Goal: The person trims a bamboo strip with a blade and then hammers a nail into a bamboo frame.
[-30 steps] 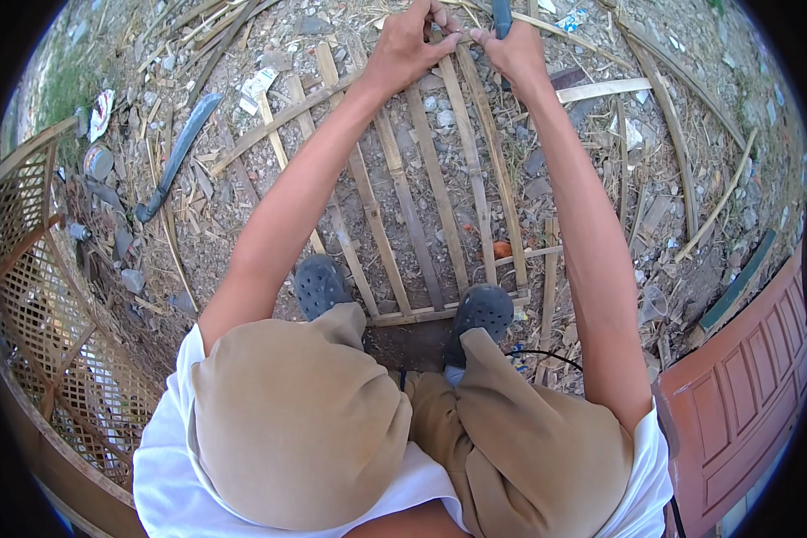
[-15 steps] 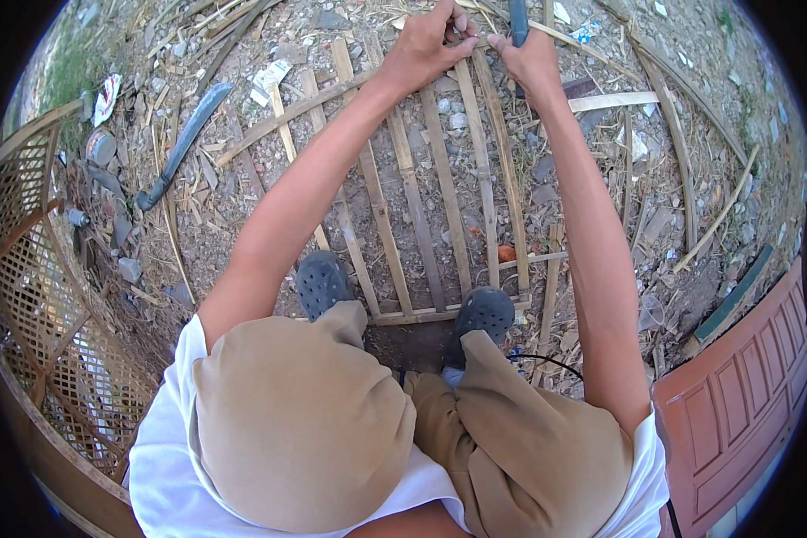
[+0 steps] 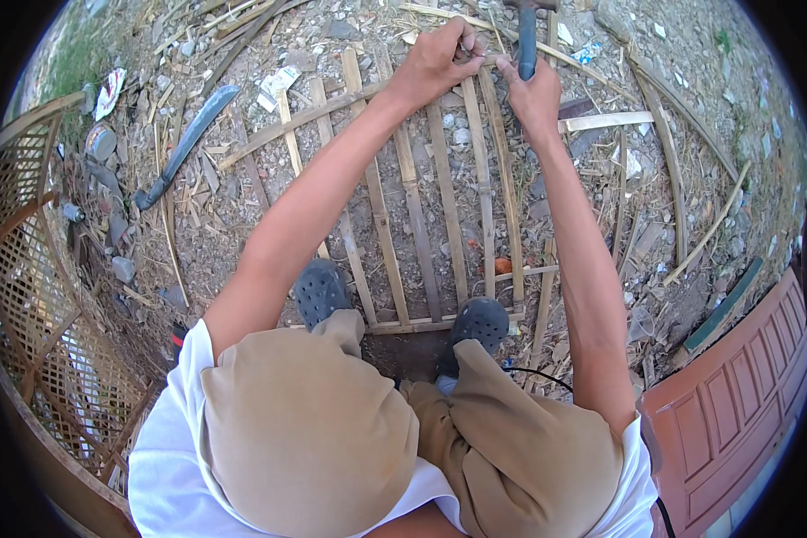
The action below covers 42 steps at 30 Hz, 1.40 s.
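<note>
A frame of narrow wooden slats (image 3: 410,202) lies on the ground in front of me, its near crosspiece (image 3: 403,326) between my shoes. At the far end, my left hand (image 3: 435,67) has thumb and fingertips pinched together over the top of a slat. Whatever they hold is too small to make out. Close beside it, my right hand (image 3: 535,94) is wrapped round the blue handle of a hammer (image 3: 527,40), which points away from me. The hammer's dark head is partly cut off by the upper edge. My right thumb reaches toward the left fingertips.
A machete-like curved blade (image 3: 188,143) lies left on the littered ground. Loose wooden strips (image 3: 677,179) are scattered at right and far back. A lattice panel (image 3: 49,296) stands at left, and a reddish-brown panelled board (image 3: 735,403) lies at lower right.
The hammer's head has come into view as the right hand has shifted slightly nearer. My left hand stays pinched at the far slat ends. The whole view has shifted a little.
</note>
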Each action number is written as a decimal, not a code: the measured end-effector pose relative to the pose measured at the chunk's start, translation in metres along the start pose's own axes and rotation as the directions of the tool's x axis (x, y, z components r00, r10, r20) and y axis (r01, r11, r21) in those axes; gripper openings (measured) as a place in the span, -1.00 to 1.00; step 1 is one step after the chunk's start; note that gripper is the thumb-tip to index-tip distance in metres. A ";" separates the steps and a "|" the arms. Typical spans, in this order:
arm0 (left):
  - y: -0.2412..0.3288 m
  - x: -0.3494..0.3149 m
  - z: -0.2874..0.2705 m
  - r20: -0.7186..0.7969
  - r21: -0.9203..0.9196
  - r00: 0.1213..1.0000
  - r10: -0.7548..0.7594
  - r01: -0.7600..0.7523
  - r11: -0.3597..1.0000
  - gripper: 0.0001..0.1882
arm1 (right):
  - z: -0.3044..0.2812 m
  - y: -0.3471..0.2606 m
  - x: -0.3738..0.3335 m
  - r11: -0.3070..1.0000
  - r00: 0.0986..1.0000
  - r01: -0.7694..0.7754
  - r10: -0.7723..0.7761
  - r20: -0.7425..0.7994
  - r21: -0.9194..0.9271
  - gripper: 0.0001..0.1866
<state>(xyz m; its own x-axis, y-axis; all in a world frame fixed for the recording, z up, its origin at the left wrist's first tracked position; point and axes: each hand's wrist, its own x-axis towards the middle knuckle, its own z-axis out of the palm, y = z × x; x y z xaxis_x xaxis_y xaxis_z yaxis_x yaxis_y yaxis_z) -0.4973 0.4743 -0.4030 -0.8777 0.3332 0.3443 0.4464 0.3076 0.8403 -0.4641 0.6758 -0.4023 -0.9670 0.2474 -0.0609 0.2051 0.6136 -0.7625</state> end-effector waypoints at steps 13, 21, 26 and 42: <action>0.000 -0.001 -0.004 0.029 -0.057 0.999 -0.034 0.035 0.998 -0.68 | -0.078 -0.040 -0.102 0.983 0.994 -0.044 0.062 0.096 -0.177 -0.59; -0.003 0.002 -0.009 0.026 -0.090 0.999 -0.028 0.031 0.995 -0.68 | -0.075 -0.067 -0.105 0.972 0.993 0.018 0.009 0.114 -0.235 -0.67; -0.002 0.003 -0.010 0.024 -0.094 0.999 -0.021 0.023 0.995 -0.65 | -0.073 -0.071 -0.117 0.973 0.995 0.031 -0.008 0.103 -0.228 -0.75; 0.001 0.006 -0.013 0.068 -0.163 0.989 -0.135 0.144 0.976 -0.69 | -0.070 -0.076 -0.110 0.905 0.986 0.129 -0.071 0.153 -0.406 -0.76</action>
<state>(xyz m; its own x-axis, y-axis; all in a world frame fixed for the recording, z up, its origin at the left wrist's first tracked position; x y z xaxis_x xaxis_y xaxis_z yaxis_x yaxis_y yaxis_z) -0.5044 0.4648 -0.3942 -0.9159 0.3490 0.1985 0.2806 0.2028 0.9382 -0.3626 0.6550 -0.2926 -0.9909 0.0851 -0.1043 0.1225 0.8914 -0.4364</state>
